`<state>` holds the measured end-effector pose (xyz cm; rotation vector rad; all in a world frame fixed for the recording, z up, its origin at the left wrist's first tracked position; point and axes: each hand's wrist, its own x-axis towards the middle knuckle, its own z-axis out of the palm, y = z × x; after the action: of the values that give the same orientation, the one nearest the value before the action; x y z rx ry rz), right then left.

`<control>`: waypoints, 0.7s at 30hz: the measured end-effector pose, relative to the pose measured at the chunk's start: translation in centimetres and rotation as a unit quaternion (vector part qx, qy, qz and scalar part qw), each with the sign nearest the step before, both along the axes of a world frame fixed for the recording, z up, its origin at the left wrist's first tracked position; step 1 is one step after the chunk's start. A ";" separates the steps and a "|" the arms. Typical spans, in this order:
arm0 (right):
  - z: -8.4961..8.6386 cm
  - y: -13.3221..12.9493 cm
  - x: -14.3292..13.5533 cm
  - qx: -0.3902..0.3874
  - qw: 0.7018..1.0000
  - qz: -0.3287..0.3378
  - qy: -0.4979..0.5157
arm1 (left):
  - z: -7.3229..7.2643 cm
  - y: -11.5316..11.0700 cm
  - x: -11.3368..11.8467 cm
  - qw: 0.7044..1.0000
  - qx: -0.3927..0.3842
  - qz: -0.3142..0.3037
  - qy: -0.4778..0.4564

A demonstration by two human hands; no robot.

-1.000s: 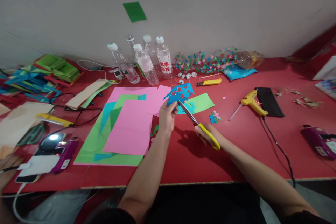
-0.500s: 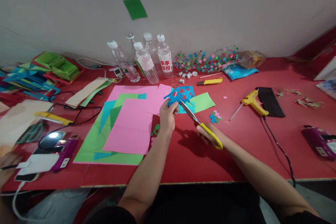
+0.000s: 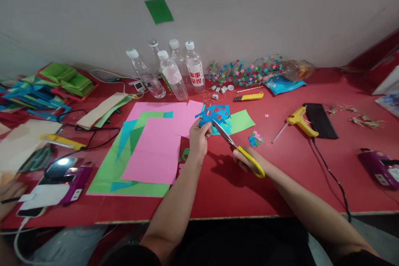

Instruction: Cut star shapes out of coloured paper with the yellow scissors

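My left hand (image 3: 199, 136) is closed on a blue sheet of paper (image 3: 225, 110) pierced with star-shaped holes. My right hand (image 3: 245, 158) grips yellow-handled scissors (image 3: 229, 138), whose blade tips meet the lower edge of the blue paper. Whether the blades are parted is hard to make out. Under the blue sheet lie a light-blue piece and a light-green paper (image 3: 245, 121). A small heap of paper stars (image 3: 255, 139) in blue, pink and green lies just right of the scissors. Large pink sheets (image 3: 152, 151) and green ones are stacked left of my left forearm.
Several plastic bottles (image 3: 195, 68) stand by the wall, beside a lying bottle covered in stars (image 3: 245, 72). A yellow cutter (image 3: 249, 97) and a yellow glue gun (image 3: 298, 119) with a cord are to the right. At far left, another person's hand (image 3: 11, 195) rests near a purple power socket (image 3: 77, 183).
The camera view has shifted very slightly. Both hands, the blue paper and the scissors stay in nearly the same place.
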<state>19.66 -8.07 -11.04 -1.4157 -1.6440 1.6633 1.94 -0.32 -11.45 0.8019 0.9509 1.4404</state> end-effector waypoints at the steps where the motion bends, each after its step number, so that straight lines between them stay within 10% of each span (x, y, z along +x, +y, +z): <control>1: 0.1 0.0 0.0 -0.002 1.000 0.001 0.003 | 0.0 0.0 0.0 1.000 -0.001 -0.003 -0.006; 21: -0.4 -0.2 -0.2 -0.038 0.998 -0.057 0.002 | 0.1 0.3 -0.3 0.999 -0.002 -0.034 -0.024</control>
<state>19.45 -8.28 -11.45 -1.5104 -1.4836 1.6786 1.61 -0.03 -11.37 0.7861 0.8813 1.3932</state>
